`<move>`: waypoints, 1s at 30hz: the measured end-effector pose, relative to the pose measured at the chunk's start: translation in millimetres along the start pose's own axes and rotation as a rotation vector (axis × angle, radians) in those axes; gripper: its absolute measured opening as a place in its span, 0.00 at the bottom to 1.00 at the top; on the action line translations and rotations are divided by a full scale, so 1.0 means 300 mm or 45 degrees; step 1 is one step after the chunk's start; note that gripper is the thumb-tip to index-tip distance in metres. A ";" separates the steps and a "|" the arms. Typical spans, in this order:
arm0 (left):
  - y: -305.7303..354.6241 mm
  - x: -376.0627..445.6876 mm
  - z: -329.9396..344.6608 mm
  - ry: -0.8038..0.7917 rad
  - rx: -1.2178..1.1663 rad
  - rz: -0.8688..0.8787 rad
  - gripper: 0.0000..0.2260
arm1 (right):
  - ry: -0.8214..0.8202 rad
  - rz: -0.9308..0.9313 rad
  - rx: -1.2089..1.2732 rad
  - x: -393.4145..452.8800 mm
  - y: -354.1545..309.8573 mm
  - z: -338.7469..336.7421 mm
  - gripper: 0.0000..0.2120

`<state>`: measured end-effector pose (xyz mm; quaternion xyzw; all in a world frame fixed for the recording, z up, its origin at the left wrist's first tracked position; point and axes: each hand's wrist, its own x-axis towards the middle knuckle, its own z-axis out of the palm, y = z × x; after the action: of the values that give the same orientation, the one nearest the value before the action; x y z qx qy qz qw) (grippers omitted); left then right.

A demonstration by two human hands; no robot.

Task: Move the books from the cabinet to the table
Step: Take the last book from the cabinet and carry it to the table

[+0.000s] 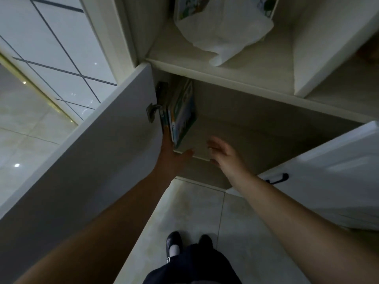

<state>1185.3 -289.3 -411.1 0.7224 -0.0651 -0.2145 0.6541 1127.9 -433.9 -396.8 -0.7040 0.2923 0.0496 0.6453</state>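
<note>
Books [181, 111] stand upright at the cabinet's [256, 124] left wall. Left hand [171, 152] slides flat fingers alongside them; right hand [223, 152] hovers open, near. Gripped only from one side, they could topple.

Pale glossy floor tiles [30, 124], white cabinet doors [98, 152] open, dim light

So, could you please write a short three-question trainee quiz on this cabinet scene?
1. True or false: the right hand grips a book.
2. Where do the books stand in the lower compartment? A) left wall B) middle C) right wall
3. What lies on the upper shelf?

Key: 1. False; it is open and apart from the books, while the left hand touches them. 2. A. 3. A white plastic bag.
</note>
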 end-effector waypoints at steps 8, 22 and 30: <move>-0.078 0.199 0.002 0.120 0.035 0.024 0.44 | -0.130 0.047 0.031 0.207 -0.006 0.050 0.21; -0.163 0.320 0.047 0.380 0.139 0.008 0.45 | -0.330 0.110 0.227 0.383 -0.097 0.109 0.21; -0.161 0.365 0.062 0.433 0.182 -0.104 0.47 | -0.382 0.010 0.015 0.426 -0.095 0.106 0.24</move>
<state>1267.5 -341.0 -483.6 0.7948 0.0608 -0.1107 0.5936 1256.6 -448.6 -434.0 -0.6837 0.1956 0.1549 0.6858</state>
